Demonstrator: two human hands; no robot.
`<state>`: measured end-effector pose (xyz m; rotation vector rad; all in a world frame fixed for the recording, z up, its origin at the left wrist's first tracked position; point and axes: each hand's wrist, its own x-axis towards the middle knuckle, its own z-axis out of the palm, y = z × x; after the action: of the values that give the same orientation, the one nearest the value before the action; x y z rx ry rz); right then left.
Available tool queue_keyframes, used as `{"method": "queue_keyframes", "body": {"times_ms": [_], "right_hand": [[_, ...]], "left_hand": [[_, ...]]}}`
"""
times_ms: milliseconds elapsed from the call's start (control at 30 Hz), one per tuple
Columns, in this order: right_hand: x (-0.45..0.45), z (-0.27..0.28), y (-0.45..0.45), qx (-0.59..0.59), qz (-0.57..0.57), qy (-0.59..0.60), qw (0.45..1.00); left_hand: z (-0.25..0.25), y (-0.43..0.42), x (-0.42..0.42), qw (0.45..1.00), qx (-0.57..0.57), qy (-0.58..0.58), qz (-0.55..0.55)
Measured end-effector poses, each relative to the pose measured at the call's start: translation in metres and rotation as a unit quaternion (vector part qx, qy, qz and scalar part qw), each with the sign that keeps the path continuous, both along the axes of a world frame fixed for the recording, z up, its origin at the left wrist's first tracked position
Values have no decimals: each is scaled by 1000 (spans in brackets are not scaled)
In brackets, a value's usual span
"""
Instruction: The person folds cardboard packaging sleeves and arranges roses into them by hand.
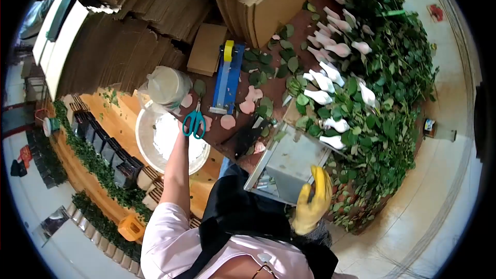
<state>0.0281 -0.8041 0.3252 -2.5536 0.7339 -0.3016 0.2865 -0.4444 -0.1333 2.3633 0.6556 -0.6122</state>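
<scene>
The scissors point(194, 124) lie at nine o'clock, handles at our left hand point(183, 130), probably for easy reach; we cannot tell its fingers' grip. The flowers point(392, 119) at two o'clock wear pale sleeves point(319, 97), perhaps for protecting petals. Our left arm point(176, 181) stretches toward twelve; our gloved right hand point(312, 201), at five, has fingers together, thumb apart
</scene>
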Motion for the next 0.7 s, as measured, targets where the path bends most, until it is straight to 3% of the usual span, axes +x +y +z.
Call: {"method": "queue_keyframes", "body": {"times_ms": [200,367,433,467,533,600,700], "right_hand": [[5,-6,9,-83,-20,-2,996],[0,-14,11,-50,-52,-25,997],[1,-12,10,-52,-42,-24,997],[2,-9,9,-53,-31,-21,998],[3,-6,8,-55,-23,-31,998],[3,-4,8,-45,-18,-32,998],[2,-1,6,5,0,-36,999]], "left_hand": [[-4,-11,26,998,-39,-11,41],[12,28,3,985,-135,-87,64],[25,32,-8,972,-171,-151,59],[85,11,-7,968,-227,-80,78],[100,2,-21,958,-252,-109,84],[80,17,-53,953,-273,-49,118],[101,50,-111,950,-252,-103,153]]}}
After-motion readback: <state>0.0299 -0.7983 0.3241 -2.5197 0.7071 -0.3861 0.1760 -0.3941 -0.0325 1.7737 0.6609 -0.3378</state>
